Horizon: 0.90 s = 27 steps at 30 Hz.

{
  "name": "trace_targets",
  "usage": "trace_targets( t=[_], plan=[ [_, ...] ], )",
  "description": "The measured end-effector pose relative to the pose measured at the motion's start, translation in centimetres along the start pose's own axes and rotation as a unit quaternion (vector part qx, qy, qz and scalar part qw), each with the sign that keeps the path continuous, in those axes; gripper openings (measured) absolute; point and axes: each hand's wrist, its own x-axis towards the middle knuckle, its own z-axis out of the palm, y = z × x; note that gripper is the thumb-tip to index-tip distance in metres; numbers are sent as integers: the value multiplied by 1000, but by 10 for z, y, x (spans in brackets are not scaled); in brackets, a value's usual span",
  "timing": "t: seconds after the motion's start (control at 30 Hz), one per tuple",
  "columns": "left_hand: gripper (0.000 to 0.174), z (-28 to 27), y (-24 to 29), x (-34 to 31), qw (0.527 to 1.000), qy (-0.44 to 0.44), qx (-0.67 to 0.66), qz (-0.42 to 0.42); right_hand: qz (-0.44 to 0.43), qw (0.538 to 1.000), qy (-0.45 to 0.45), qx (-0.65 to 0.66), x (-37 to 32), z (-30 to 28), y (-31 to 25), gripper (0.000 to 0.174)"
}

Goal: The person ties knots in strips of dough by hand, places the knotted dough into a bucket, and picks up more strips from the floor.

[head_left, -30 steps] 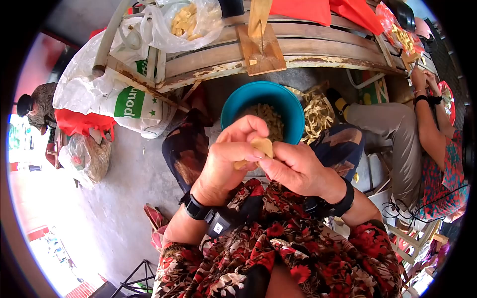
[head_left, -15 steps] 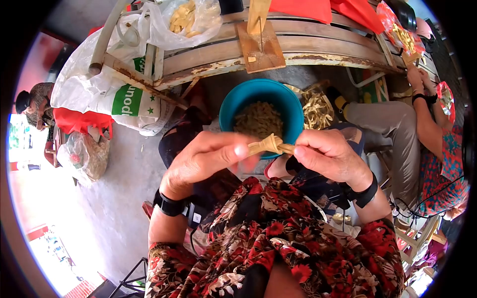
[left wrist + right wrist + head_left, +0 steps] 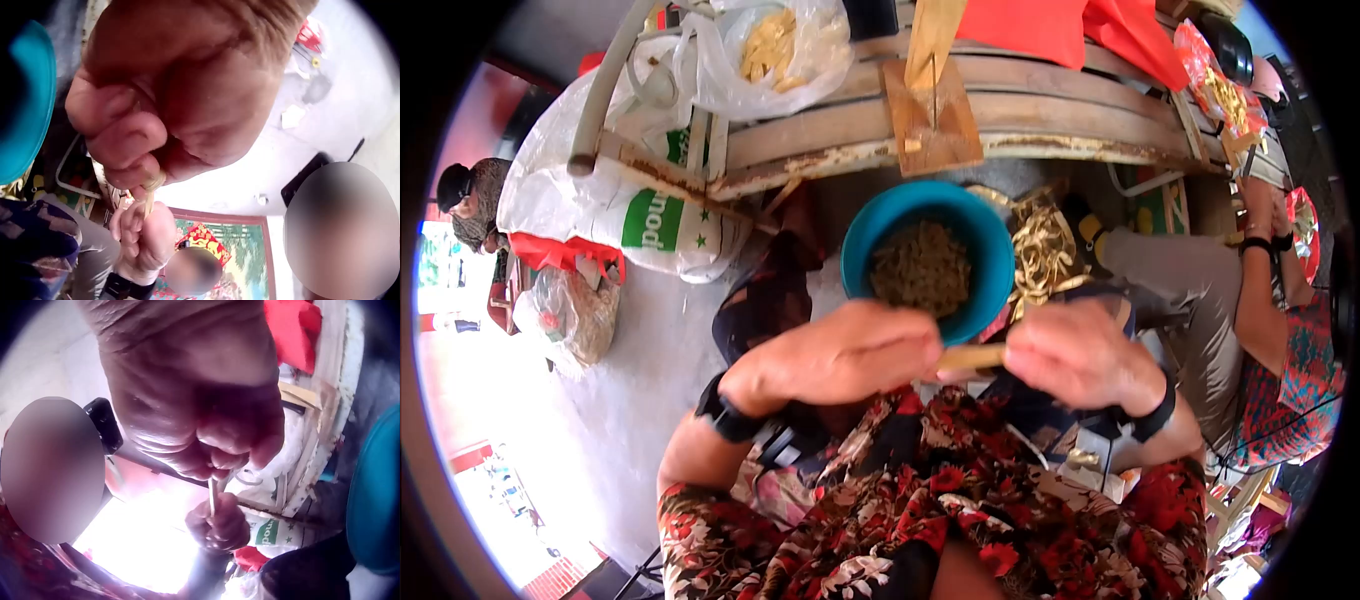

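Over the near rim of a teal basin [image 3: 855,255], my two hands hold a pale yellow strip [image 3: 972,357] stretched between them. My left hand [image 3: 850,350] grips one end with curled fingers; my right hand [image 3: 1080,358] pinches the other, slightly blurred. A small knot [image 3: 153,181] in the strip shows at the left fingertips in the left wrist view. From the right wrist view, a thin length of the strip [image 3: 213,497] runs between both sets of fingers. Many short pale pieces [image 3: 922,270] lie inside the basin.
Loose yellow strips [image 3: 1042,250] lie on the floor right of the basin. Behind it stands a slatted bench [image 3: 820,135] bearing a wooden block with a spike [image 3: 935,120] and a plastic bag of yellow pieces [image 3: 770,50]. Another person [image 3: 1270,330] sits at the right.
The hands have drawn apart from close together, pulling the strip out between them. A loop seen half a second ago has tightened into a knot. Both hands have moved lower, toward the lap.
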Motion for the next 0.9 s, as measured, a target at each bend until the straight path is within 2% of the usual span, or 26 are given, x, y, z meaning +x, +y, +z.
trace_targets(
  t=[0.03, 0.07, 0.17, 0.23, 0.33, 0.43, 0.47, 0.57, 0.63, 0.73, 0.77, 0.8, 0.83, 0.87, 0.9],
  plan=[
    [28, -5, -7, -3, 1000, 3, 8, 29, 9, 1000, -3, 3, 0, -2, -1, 13],
    [28, -10, -13, -1, 999, 13, -34, 0, 29, 999, -15, 25, 1, 0, 6, 17],
    [30, -30, -7, 20, 997, 63, -15, -46, 147, 983, 2, 112, 21, -2, 31, 20],
    [28, -44, -15, 40, 992, 118, -29, -33, 145, 985, 32, 90, 38, -6, 53, 21],
    [22, -71, -19, 76, 971, 235, -15, 29, 158, 980, 90, 75, 70, -16, 76, 20],
    [18, -97, -28, 110, 940, 334, 43, 52, 123, 974, 188, -18, 100, -14, 114, 17],
    [20, -104, -28, 118, 929, 362, 62, 53, 139, 968, 205, -37, 111, -15, 122, 16],
    [23, -119, -30, 141, 890, 434, 128, 61, 113, 947, 280, -113, 136, -13, 141, 15],
    [26, -125, -39, 155, 861, 469, 184, 74, 137, 935, 288, -154, 147, -12, 150, 17],
    [32, -131, -47, 159, 833, 496, 243, 16, 172, 917, 279, -229, 149, -4, 168, 20],
    [32, -131, -47, 159, 826, 502, 256, -3, 191, 932, 258, -170, 145, -5, 167, 20],
    [33, -130, -48, 150, 836, 486, 252, 26, 212, 941, 238, -114, 139, -11, 158, 21],
    [29, -126, -42, 139, 870, 445, 211, 12, 235, 946, 216, -57, 132, -18, 150, 22],
    [25, -119, -32, 126, 901, 399, 169, -6, 262, 951, 159, -37, 126, -20, 142, 28],
    [22, -112, -27, 115, 929, 346, 127, -25, 208, 964, 155, -57, 119, -19, 136, 30]
  ],
)
